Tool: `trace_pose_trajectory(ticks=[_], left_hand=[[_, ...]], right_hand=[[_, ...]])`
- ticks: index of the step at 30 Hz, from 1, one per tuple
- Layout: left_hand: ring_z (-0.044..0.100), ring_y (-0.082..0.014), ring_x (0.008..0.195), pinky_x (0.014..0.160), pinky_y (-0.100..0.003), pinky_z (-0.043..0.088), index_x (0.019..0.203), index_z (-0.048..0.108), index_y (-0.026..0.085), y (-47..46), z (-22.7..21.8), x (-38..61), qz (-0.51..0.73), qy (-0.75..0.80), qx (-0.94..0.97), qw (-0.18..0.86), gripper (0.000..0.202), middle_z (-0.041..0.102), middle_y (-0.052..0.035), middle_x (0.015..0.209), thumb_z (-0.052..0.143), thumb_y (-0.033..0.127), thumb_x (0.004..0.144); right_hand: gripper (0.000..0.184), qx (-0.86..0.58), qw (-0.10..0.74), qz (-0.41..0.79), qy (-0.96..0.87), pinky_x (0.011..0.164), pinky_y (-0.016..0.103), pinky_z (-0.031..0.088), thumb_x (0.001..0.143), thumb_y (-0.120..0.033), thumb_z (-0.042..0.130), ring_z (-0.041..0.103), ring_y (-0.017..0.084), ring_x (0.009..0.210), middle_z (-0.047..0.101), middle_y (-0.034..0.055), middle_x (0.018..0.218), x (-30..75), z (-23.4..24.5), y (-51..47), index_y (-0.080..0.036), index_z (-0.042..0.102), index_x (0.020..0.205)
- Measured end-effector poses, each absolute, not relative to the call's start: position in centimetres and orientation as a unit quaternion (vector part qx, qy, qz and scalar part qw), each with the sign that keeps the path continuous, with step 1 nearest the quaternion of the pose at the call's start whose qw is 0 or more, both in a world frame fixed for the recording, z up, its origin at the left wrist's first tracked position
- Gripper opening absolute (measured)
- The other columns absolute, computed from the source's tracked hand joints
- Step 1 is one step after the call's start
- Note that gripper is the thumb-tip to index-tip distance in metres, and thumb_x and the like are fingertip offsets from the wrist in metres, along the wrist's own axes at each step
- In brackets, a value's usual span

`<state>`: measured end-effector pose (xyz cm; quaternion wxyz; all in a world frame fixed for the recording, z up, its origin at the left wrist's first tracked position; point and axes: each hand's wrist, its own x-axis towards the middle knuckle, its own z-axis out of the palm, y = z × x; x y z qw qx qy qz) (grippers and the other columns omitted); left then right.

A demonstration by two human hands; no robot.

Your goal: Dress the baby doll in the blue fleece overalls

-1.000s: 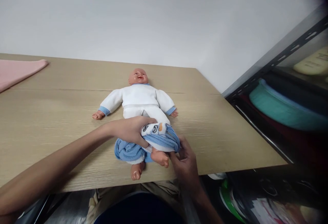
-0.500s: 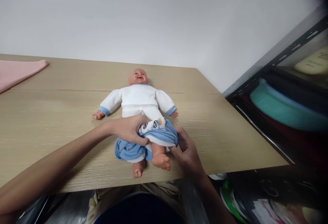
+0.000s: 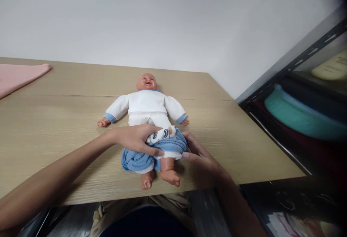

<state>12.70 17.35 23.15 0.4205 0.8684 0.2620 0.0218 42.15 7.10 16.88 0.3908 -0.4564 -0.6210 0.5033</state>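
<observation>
A baby doll [image 3: 147,101] in a white top with blue cuffs lies on its back, its feet towards me. Bunched blue-and-white trousers [image 3: 170,145] with printed eyes surround its lower legs, and both bare feet stick out below. My left hand [image 3: 139,139] grips the bunched cloth from the left, thumb on the white hem. From the right, my right hand [image 3: 199,152] holds the same leg's cloth, its thumb at the hem and its fingers partly hidden behind. The other bunched trouser leg [image 3: 138,161] sits under my left hand.
The wooden table [image 3: 67,114] stands against a white wall. A pink cloth [image 3: 21,76] lies at its far left. To the right, a black metal shelf [image 3: 290,70] holds a teal basin [image 3: 300,116] and a yellowish item [image 3: 332,65]. Papers [image 3: 287,224] show below the table.
My right hand has shifted its grip, its thumb now on top of the hem. The doll's foot on that side sits slightly lower, with more ankle showing.
</observation>
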Motion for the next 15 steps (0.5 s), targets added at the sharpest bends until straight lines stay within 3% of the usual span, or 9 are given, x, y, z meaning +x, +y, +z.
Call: trace_pose_trajectory(ticks=[4, 8, 11, 15], left_hand=[[0.069, -0.0216, 0.088, 0.078, -0.033, 0.050, 0.121, 0.072, 0.022, 17.3, 23.8, 12.3, 0.005, 0.259, 0.863, 0.434, 0.045, 0.076, -0.0027, 0.104, 0.064, 0.065, 0.110], [0.071, -0.0235, 0.092, 0.079, -0.033, 0.050, 0.138, 0.069, 0.023, 17.0, 25.2, 11.2, -0.004, 0.314, 0.862, 0.397, 0.053, 0.078, -0.0038, 0.112, 0.071, 0.065, 0.105], [0.073, -0.0258, 0.099, 0.082, -0.033, 0.051, 0.148, 0.067, 0.025, 16.6, 26.2, 9.9, -0.013, 0.356, 0.865, 0.354, 0.058, 0.080, -0.0062, 0.121, 0.075, 0.057, 0.101], [0.072, -0.0266, 0.096, 0.080, -0.034, 0.051, 0.134, 0.073, 0.024, 16.3, 26.4, 8.3, 0.003, 0.404, 0.864, 0.301, 0.041, 0.080, -0.0085, 0.118, 0.069, 0.047, 0.100]], right_hand=[[0.049, -0.508, 0.374, 0.432, -0.644, 0.107, 0.056, 0.066, 0.093, -0.056, 0.089, 0.078, 0.038, 0.125, 0.084, 0.0102, 0.134, 42.2, 17.1, 8.4, -0.028, 0.082, 0.133], [0.038, -0.461, 0.328, 0.466, -0.681, 0.094, 0.044, 0.066, 0.104, -0.061, 0.077, 0.077, 0.030, 0.102, 0.083, 0.0059, 0.113, 41.5, 18.1, 11.2, -0.026, 0.084, 0.117], [0.035, -0.447, 0.315, 0.453, -0.704, 0.090, 0.038, 0.062, 0.106, -0.059, 0.076, 0.072, 0.026, 0.096, 0.078, 0.0030, 0.102, 41.3, 18.5, 13.2, -0.024, 0.082, 0.108], [0.032, -0.428, 0.342, 0.412, -0.728, 0.091, 0.036, 0.059, 0.108, -0.056, 0.072, 0.068, 0.024, 0.094, 0.072, 0.0018, 0.098, 40.9, 18.1, 14.9, -0.024, 0.075, 0.105]])
